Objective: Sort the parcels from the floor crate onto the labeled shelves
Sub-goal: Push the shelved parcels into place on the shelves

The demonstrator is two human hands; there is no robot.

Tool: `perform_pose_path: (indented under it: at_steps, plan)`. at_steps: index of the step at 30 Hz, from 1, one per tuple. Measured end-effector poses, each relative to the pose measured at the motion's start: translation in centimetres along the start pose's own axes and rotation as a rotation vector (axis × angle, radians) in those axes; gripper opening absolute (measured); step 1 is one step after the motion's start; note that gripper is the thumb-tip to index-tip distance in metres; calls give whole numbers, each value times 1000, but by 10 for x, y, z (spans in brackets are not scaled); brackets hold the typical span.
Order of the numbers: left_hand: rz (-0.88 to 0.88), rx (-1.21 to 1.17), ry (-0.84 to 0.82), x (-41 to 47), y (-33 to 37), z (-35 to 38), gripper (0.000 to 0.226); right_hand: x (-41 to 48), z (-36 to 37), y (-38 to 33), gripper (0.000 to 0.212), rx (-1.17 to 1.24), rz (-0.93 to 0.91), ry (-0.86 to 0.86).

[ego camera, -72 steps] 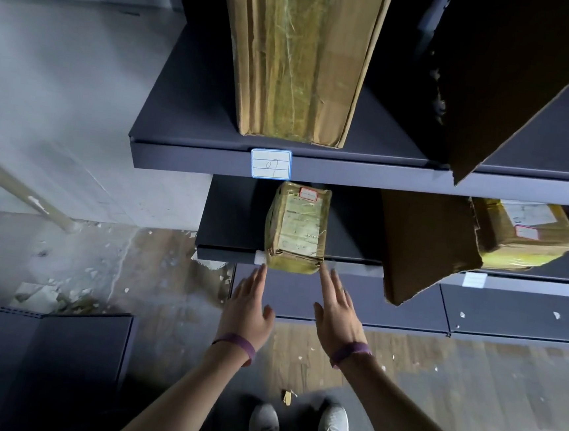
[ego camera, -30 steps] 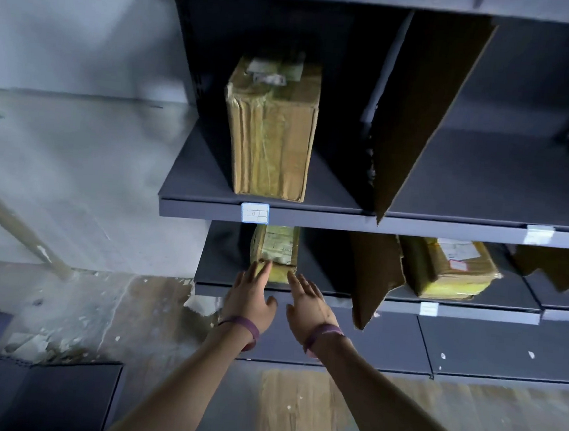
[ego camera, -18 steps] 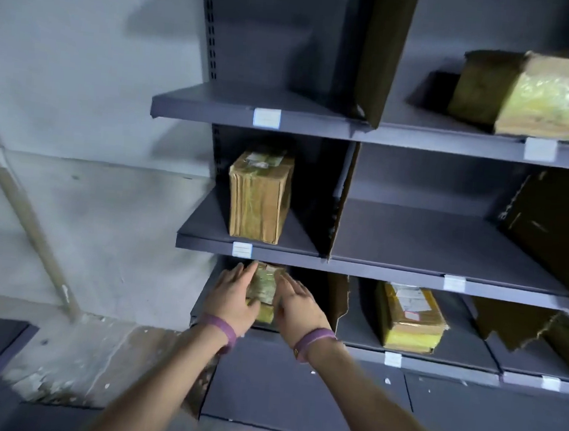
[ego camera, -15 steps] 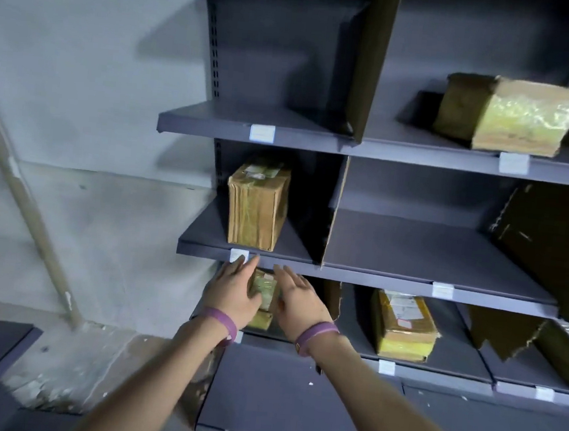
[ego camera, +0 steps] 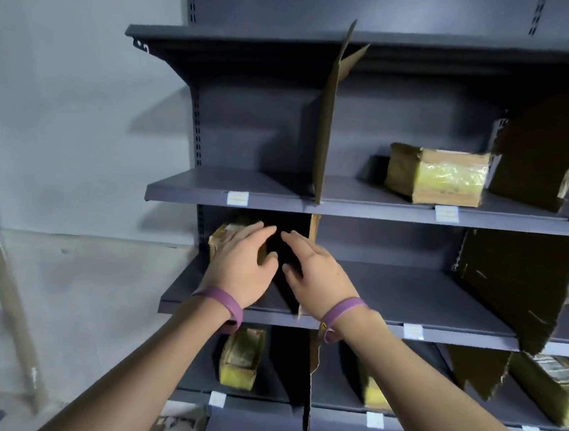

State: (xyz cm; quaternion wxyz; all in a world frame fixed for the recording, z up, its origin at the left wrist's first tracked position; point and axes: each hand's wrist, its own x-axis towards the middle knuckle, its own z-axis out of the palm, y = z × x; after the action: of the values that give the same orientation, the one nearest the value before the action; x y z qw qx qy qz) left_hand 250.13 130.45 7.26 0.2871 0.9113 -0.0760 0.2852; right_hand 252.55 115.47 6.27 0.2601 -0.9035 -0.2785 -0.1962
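Both of my hands are raised before the middle shelf [ego camera: 407, 294] of a dark grey rack, fingers fairly straight, holding nothing. My left hand [ego camera: 242, 263] covers most of a brown taped parcel [ego camera: 218, 237] standing at that shelf's left end; whether it touches the parcel I cannot tell. My right hand [ego camera: 309, 272] hovers just to the right, in front of a cardboard divider [ego camera: 314, 224]. One shelf down, a small yellow-taped parcel [ego camera: 239, 359] lies in the left bay. Another parcel [ego camera: 438, 175] sits on the upper shelf.
Torn cardboard dividers [ego camera: 517, 290] split the shelves into bays. White labels [ego camera: 237, 198] mark the shelf edges. More parcels [ego camera: 553, 386] lie on the lower shelf at right. A pale pole [ego camera: 6, 277] leans against the wall at left.
My hands left the small parcel on the lower shelf and rose to the middle shelf. The view tilted up, bringing the upper shelves into sight.
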Motion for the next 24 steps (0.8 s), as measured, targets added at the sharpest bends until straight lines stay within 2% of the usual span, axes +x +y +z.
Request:
perform_pose_path:
  at_steps: [2, 7, 11, 17, 24]
  plan:
    - [72, -42, 19, 9, 17, 9, 47, 1, -14, 12, 56, -30, 26, 31]
    - [160, -17, -86, 24, 55, 37, 55, -4, -55, 53, 60, -139, 119, 33]
    - [211, -6, -97, 40, 79, 64, 56, -12, -84, 92, 60, -164, 198, 53]
    - [162, 30, -133, 61, 124, 123, 62, -27, -132, 163, 63, -217, 216, 45]
    - [89, 248, -122, 83, 200, 195, 65, -39, -190, 265, 66, -344, 156, -19]
